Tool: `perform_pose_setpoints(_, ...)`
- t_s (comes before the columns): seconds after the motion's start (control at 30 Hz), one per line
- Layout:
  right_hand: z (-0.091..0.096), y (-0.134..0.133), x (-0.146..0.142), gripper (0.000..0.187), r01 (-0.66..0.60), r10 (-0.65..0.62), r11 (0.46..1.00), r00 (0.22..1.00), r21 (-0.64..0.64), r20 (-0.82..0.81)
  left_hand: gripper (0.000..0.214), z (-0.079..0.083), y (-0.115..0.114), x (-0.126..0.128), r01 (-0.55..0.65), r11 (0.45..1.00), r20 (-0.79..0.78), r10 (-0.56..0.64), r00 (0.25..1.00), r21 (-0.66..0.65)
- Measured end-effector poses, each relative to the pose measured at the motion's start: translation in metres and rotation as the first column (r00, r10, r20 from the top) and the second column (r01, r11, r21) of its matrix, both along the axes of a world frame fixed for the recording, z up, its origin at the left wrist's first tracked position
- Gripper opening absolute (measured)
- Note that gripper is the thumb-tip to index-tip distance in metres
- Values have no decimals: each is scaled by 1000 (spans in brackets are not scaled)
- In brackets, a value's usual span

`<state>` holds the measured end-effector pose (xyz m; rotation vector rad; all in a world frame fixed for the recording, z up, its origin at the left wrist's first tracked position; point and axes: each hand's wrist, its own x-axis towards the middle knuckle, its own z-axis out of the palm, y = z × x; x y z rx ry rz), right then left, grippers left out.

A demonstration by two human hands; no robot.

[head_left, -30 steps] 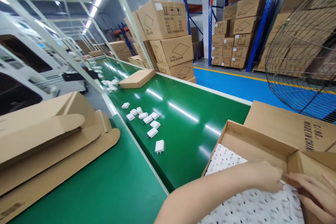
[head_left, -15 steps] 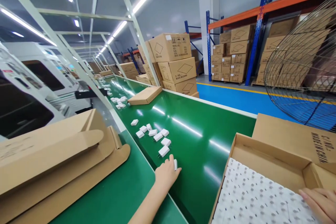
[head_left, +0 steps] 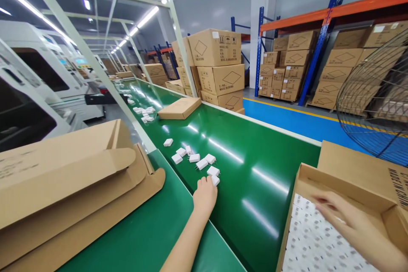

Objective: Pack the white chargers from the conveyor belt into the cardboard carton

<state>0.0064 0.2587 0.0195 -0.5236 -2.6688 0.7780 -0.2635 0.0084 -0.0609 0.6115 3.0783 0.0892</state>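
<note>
Charger (head_left: 216,180), one, white: on the green belt (head_left: 270,148), at the fingertips of the left hand (head_left: 205,193), just beyond them and partly covered by them. Left hand: palm down, fingers bent and close together, touching the charger; whether they are clamped on it cannot be told, the grip being hidden. Loose chargers (head_left: 194,158), eight, white, some with prongs showing: scattered on the belt beyond the left hand, the closest one touching or nearly touching the charger at the fingertips. Further chargers (head_left: 146,112), a cluster: farther up the belt, next to a flat carton (head_left: 180,108). Right hand (head_left: 347,214): blurred, fingers extended, above the open box (head_left: 360,197) at right; whether it holds anything cannot be told. Packed chargers (head_left: 302,238), white, in close rows: inside the box, beneath the right hand. Printed carton (head_left: 357,163), brown: behind the box. Folded cardboard (head_left: 70,174), brown, layered: on the green counter (head_left: 127,225), left of the left arm. Carton stack (head_left: 219,80): beyond the belt's far edge. Rack (head_left: 296,22), blue and orange, cartons below its beam: background. Fan (head_left: 390,142), wire guard: far right.
</note>
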Motion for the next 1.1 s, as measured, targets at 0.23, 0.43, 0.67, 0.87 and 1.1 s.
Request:
perform_pose_setpoints(0.23, -2, -97, -201, 19, -261, 203, 960, 900, 102, 386, 25, 1, -3, -3, -11, 999, 125, 4, 992, 52)
perform_pose_setpoints(0.43, -42, -133, -295, 28, -322, 181, 930, 821, 178, 541, 29, 3, -4, -8, 14, 993, 218, -40, 975, 119)
perform_pose_setpoints(0.67, -58, -140, -329, 25, -307, 85, 927, 728, 213, 680, 30, 13, -4, -8, 61, 979, 306, -120, 944, 195)
perform_pose_setpoints(0.87, -40, -130, -339, 28, -238, -15, 900, 821, 365, 571, 38, 17, -8, -15, 128, 958, 392, -224, 892, 257)
perform_pose_setpoints(1.1, -56, -144, -362, 24, -250, -39, 899, 772, 359, 634, 41, 11, -9, -18, 179, 924, 389, -310, 867, 338)
